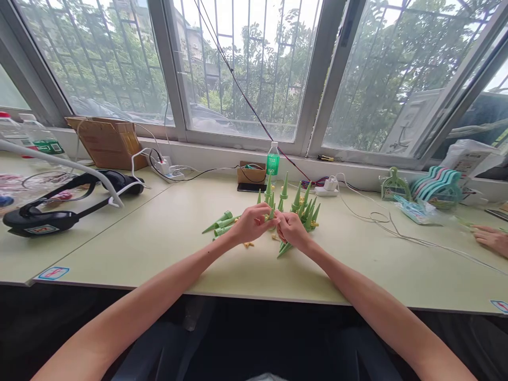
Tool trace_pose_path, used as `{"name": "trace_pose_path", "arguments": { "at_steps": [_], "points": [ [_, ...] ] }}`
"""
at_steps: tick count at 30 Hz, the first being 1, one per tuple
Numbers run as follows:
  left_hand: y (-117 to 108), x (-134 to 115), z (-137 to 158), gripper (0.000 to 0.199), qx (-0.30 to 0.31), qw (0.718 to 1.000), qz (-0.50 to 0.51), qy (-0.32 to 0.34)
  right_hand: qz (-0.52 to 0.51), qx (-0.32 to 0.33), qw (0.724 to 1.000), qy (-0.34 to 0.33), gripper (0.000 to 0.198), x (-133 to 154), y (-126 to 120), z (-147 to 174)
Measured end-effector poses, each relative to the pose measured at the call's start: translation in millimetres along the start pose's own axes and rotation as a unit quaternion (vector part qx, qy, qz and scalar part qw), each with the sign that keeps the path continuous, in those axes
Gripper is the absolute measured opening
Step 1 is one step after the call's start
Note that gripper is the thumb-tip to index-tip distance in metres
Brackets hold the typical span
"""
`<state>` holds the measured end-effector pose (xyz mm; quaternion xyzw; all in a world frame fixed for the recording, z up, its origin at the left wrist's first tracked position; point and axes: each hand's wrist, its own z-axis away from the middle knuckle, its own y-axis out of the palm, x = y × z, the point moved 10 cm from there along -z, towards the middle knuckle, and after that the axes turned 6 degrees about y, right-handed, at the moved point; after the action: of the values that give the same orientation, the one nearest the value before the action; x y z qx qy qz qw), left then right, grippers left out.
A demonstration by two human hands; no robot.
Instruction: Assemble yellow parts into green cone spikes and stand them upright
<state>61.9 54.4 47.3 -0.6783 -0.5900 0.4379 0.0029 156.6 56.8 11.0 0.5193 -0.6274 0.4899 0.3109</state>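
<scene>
My left hand [253,223] is closed, its thumb and fingers pinching a green plastic spike [272,214]. Right against it, my right hand [292,230] is curled shut at the fingertips; what it grips is hidden by the fingers. Behind both hands stand several upright green spikes [284,188], some with small yellow parts on them. More spikes [217,221] lie on their sides left of my left hand. Under my right hand another spike [284,249] lies slanted on the table. A loose yellow piece [248,244] rests just below my left hand.
A green-labelled bottle [273,160], a small cardboard box [251,173] and a dark phone [251,187] stand behind the spikes. At left lies a black headset [43,218]; at right, pastel hangers [438,186] and white cables [391,225]. Another person's hand [491,239] rests at far right.
</scene>
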Motion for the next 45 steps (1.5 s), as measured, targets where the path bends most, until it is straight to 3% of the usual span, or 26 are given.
{"name": "trace_pose_path", "arguments": {
  "at_steps": [7,16,24,29,45],
  "points": [
    [-5,24,2,0.065,-0.054,0.984,0.141,-0.091,0.004,-0.02,1.0,0.009,0.064,-3,-3,-1],
    [-13,28,3,0.042,-0.092,0.976,0.125,-0.15,0.025,-0.066,0.997,-0.026,0.064,6,-13,1],
    [16,30,8,0.048,0.027,0.948,0.223,-0.224,0.072,-0.081,0.992,-0.063,0.06,17,-15,6],
    [18,23,7,0.05,0.035,0.948,0.242,-0.205,0.08,-0.076,0.992,-0.06,0.058,17,-14,7],
    [5,24,4,0.044,0.007,0.981,0.146,-0.126,0.053,-0.045,0.996,-0.054,0.058,11,-10,4]
  ]
}}
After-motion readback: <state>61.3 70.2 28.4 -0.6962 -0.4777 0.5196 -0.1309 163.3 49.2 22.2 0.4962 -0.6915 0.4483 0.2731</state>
